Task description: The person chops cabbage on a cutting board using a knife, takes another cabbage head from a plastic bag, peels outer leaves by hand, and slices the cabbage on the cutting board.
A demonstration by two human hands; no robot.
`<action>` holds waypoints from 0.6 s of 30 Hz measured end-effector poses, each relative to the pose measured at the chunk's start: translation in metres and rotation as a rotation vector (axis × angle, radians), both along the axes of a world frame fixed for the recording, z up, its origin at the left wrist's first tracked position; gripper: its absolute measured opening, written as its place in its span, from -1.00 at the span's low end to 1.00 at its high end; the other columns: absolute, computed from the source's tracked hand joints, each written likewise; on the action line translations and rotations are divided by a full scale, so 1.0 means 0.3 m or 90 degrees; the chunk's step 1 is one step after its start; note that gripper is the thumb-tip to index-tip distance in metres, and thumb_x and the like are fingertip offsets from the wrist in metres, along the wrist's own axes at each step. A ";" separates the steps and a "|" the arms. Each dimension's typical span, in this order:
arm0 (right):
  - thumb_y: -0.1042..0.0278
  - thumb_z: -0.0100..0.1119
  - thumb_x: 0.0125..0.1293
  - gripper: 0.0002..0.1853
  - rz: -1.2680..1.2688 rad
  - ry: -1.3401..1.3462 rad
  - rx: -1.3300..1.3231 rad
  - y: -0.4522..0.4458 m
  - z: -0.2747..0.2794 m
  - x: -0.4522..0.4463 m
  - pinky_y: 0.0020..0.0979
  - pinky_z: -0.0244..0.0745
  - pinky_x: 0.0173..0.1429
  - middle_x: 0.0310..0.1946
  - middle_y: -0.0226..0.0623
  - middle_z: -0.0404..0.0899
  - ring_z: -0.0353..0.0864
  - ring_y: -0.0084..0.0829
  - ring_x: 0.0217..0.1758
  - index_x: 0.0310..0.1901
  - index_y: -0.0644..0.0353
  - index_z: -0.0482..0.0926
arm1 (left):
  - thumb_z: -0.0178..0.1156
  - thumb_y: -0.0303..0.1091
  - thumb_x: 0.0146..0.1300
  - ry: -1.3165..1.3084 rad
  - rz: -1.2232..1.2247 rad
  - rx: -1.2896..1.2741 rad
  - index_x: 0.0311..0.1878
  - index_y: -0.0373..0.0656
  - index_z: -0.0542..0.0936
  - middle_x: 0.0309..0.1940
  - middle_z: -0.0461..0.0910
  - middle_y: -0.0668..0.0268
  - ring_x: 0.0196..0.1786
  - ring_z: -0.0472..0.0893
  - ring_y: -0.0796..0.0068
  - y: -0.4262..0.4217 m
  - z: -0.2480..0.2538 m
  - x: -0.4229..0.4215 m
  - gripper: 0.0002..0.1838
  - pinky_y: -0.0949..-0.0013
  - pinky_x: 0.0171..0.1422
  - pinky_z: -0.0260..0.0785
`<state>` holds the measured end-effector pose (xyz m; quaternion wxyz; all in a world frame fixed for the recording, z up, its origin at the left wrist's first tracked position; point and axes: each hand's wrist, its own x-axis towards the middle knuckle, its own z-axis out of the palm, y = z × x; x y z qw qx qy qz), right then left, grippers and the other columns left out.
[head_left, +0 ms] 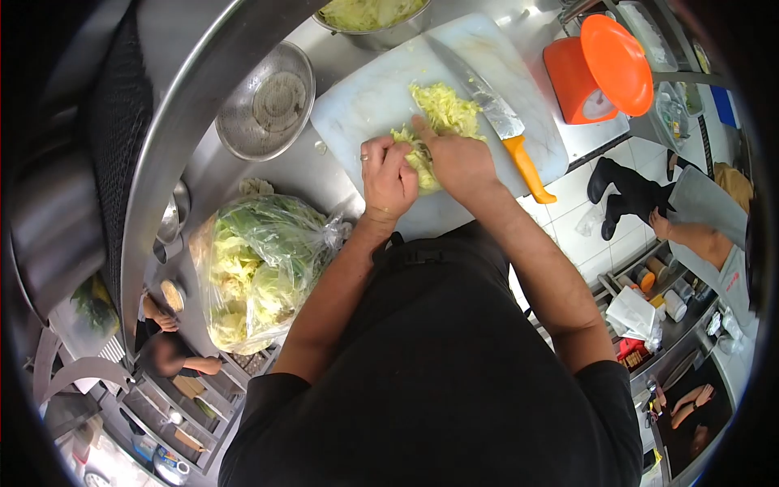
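Observation:
Pale yellow-green chopped lettuce [449, 109] lies in a loose heap on the white cutting board [357, 97]. My left hand [389, 177] is closed, its fingers curled against the near-left part of the lettuce; a ring shows on one finger. From the right, my right hand [461, 165] bears down on the same pile, fingers bent round some of it and partly hidden beneath the hand. Just right of the heap a large knife [497, 114] with an orange handle rests flat on the board, touched by neither hand.
Left of the board stand a metal colander [276, 101] and a clear plastic bag [268, 272] of lettuce heads. A metal bowl [381, 34] of cut lettuce sits at the back. An orange scale [576, 81] stands right. Other people [706, 211] are nearby on both sides.

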<state>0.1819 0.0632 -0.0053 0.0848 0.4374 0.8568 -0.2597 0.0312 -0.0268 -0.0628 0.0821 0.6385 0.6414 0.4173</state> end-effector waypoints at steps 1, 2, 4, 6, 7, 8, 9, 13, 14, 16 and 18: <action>0.35 0.09 0.51 -0.36 0.003 -0.001 -0.008 0.007 -0.002 0.003 -0.11 0.75 -0.02 -0.03 -0.11 0.80 0.86 -0.14 0.00 0.62 0.00 0.39 | 0.15 -0.56 0.13 0.003 -0.002 0.003 -0.03 -0.22 0.66 -0.05 0.51 0.04 0.02 0.50 -0.08 0.000 0.001 0.000 -0.68 -0.06 0.17 0.44; 0.35 0.11 0.50 -0.36 0.001 0.056 0.005 0.018 -0.031 0.011 -0.11 0.74 -0.05 -0.06 -0.11 0.79 0.86 -0.17 -0.05 0.61 0.01 0.41 | 0.15 -0.56 0.13 0.002 -0.002 0.004 -0.03 -0.22 0.66 -0.05 0.51 0.04 0.02 0.50 -0.08 0.001 0.002 0.002 -0.68 -0.06 0.17 0.43; 0.36 0.14 0.48 -0.36 -0.002 0.171 0.030 0.044 -0.061 0.030 -0.12 0.71 -0.10 -0.12 -0.10 0.79 0.84 -0.22 -0.15 0.60 0.02 0.43 | 0.15 -0.56 0.13 0.002 -0.002 0.007 -0.02 -0.21 0.66 -0.05 0.51 0.04 0.02 0.50 -0.08 0.000 0.007 0.002 -0.68 -0.06 0.18 0.43; 0.34 0.10 0.57 -0.46 -0.128 0.307 -0.189 0.064 -0.006 0.075 -0.27 0.58 -0.26 -0.22 -0.26 0.69 0.67 -0.41 -0.31 0.54 0.00 0.50 | 0.14 -0.56 0.14 0.001 -0.003 0.010 -0.02 -0.21 0.66 -0.04 0.51 0.03 0.02 0.50 -0.09 0.003 0.009 0.000 -0.68 -0.07 0.18 0.43; 0.33 0.07 0.61 -0.51 -0.190 0.371 -0.303 0.070 0.056 0.095 -0.35 0.51 -0.34 -0.28 -0.34 0.64 0.59 -0.51 -0.39 0.52 -0.02 0.54 | 0.14 -0.56 0.14 -0.001 -0.003 0.009 -0.01 -0.21 0.66 -0.04 0.51 0.03 0.03 0.50 -0.10 0.000 0.010 0.002 -0.67 -0.07 0.18 0.43; 0.30 0.08 0.64 -0.53 -0.260 0.436 -0.450 0.071 0.105 0.122 -0.41 0.42 -0.37 -0.30 -0.40 0.59 0.49 -0.56 -0.41 0.51 -0.01 0.54 | 0.14 -0.56 0.14 0.005 0.002 0.007 -0.01 -0.21 0.66 -0.04 0.51 0.02 0.03 0.50 -0.10 -0.004 0.008 0.001 -0.67 -0.07 0.18 0.43; 0.28 0.09 0.66 -0.55 -0.334 0.497 -0.597 0.069 0.151 0.156 -0.47 0.33 -0.40 -0.32 -0.46 0.53 0.40 -0.62 -0.43 0.51 0.00 0.54 | 0.13 -0.56 0.14 0.009 0.003 0.006 -0.01 -0.21 0.66 -0.03 0.51 0.02 0.03 0.50 -0.11 -0.007 0.005 -0.002 -0.67 -0.08 0.18 0.43; 0.24 0.12 0.69 -0.63 -0.475 0.717 -0.846 0.029 0.195 0.272 -0.58 0.14 -0.45 -0.34 -0.57 0.44 0.27 -0.72 -0.46 0.41 0.05 0.59 | 0.08 -0.56 0.19 0.010 -0.002 0.015 0.01 -0.26 0.64 -0.01 0.54 -0.06 0.05 0.51 -0.12 -0.006 0.000 0.007 -0.68 -0.08 0.22 0.39; 0.25 0.15 0.68 -0.69 -0.507 0.716 -0.830 0.017 0.206 0.292 -0.57 0.15 -0.44 -0.35 -0.57 0.44 0.28 -0.71 -0.46 0.33 0.07 0.61 | 0.08 -0.56 0.19 0.009 -0.004 0.013 0.01 -0.26 0.64 -0.01 0.54 -0.07 0.05 0.51 -0.12 -0.005 -0.002 0.009 -0.68 -0.08 0.22 0.39; 0.26 0.19 0.66 -0.79 -0.563 0.713 -0.804 -0.002 0.220 0.320 -0.56 0.19 -0.43 -0.37 -0.58 0.44 0.29 -0.69 -0.47 0.17 0.10 0.64 | 0.07 -0.57 0.19 0.015 -0.004 0.007 0.01 -0.26 0.64 -0.01 0.54 -0.07 0.04 0.51 -0.13 -0.006 -0.008 0.004 -0.68 -0.09 0.22 0.39; 0.25 0.24 0.62 -0.85 -0.589 0.662 -0.629 -0.027 0.175 0.358 -0.47 0.30 -0.39 -0.42 -0.52 0.47 0.37 -0.59 -0.47 0.03 0.12 0.60 | 0.11 -0.57 0.19 0.024 -0.005 0.016 0.02 -0.24 0.65 0.00 0.53 -0.05 0.04 0.51 -0.13 -0.007 -0.015 -0.001 -0.67 -0.10 0.20 0.41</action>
